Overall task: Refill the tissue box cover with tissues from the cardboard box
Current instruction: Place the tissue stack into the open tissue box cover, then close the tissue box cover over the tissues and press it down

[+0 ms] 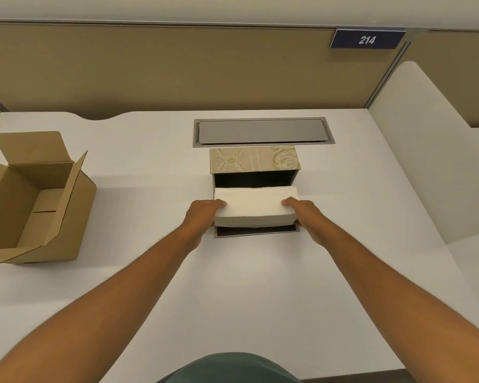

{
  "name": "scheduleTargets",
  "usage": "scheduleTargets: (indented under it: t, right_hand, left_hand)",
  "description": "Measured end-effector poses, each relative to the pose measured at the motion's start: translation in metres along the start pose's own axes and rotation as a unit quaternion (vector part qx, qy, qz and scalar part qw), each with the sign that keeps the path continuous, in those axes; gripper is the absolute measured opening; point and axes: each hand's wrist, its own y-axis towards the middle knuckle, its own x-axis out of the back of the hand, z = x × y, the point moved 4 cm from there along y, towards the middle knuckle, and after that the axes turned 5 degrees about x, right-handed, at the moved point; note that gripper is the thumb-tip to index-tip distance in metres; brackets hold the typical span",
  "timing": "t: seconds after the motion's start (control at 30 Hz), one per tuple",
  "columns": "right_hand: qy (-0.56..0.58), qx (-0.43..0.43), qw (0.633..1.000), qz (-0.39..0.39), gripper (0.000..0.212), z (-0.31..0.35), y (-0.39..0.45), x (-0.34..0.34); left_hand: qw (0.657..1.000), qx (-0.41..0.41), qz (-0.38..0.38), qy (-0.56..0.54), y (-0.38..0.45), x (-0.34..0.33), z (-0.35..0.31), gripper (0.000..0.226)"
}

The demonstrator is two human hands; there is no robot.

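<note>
A stack of white tissues (255, 205) is held between both hands at the middle of the desk. My left hand (202, 217) grips its left end and my right hand (307, 214) grips its right end, thumbs on top. The stack hovers over the tissue box cover (253, 160), a beige floral-patterned box lying open with its dark inside facing up and its flap (256, 231) showing below the tissues. The far part of the stack reaches into the dark opening. The cardboard box (31, 200) stands open at the left edge, with nothing visible inside.
A grey metal cable hatch (263, 131) is set into the white desk (246, 286) just behind the cover. Tan partition panels (177, 67) close the back, with a "214" sign (367, 39). A white divider (432, 150) rises on the right.
</note>
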Motion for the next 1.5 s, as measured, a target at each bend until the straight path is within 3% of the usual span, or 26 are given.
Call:
scheduleTargets:
  t: [0.13,0.4,0.6,0.8,1.1,1.17,1.23,1.3,1.37,1.43,1.5]
  right_hand:
    - [-0.011,-0.03,0.999,-0.018,0.05,0.002,0.004,-0.003]
    - [0.017,-0.006,0.997,-0.069,0.056,0.004,0.01,-0.007]
    - [-0.013,-0.012,0.997,-0.08,0.058,0.006,0.012,-0.01]
    - [-0.023,0.043,0.994,-0.1,0.06,0.005,0.01,-0.006]
    - [-0.059,0.045,0.993,-0.09,0.059,0.008,0.001,-0.008]
    - [-0.122,0.1,0.98,-0.122,0.064,0.007,-0.003,-0.004]
    - [-0.24,0.256,0.919,-0.182,0.064,0.009,-0.018,-0.002]
    - [-0.359,0.42,0.813,-0.186,0.062,0.007,-0.033,-0.012]
    - [-0.455,0.488,0.732,-0.14,0.065,-0.004,-0.037,-0.029]
    - [-0.51,0.472,0.712,-0.098,0.069,-0.014,-0.032,-0.042]
    - [-0.529,0.439,0.722,-0.08,0.071,-0.02,-0.026,-0.05]
  left_hand:
    - [1.0,0.011,-0.011,0.0,0.001,-0.004,0.002,0.017]
    - [0.997,-0.027,-0.058,0.044,0.001,-0.015,0.005,0.021]
    - [0.993,-0.039,-0.084,0.068,-0.001,-0.018,0.007,0.042]
    - [0.989,-0.063,-0.077,0.106,-0.001,-0.018,0.014,0.052]
    - [0.985,-0.069,-0.072,0.139,-0.007,-0.016,0.011,0.063]
    - [0.977,-0.113,-0.086,0.162,-0.016,-0.015,0.01,0.068]
    - [0.93,-0.237,-0.129,0.251,-0.029,-0.014,0.01,0.069]
    - [0.828,-0.395,-0.158,0.365,-0.04,-0.017,0.011,0.067]
    - [0.719,-0.495,-0.141,0.467,-0.042,-0.029,0.017,0.066]
    - [0.673,-0.516,-0.113,0.517,-0.04,-0.041,0.02,0.066]
    - [0.672,-0.495,-0.092,0.542,-0.034,-0.049,0.022,0.069]
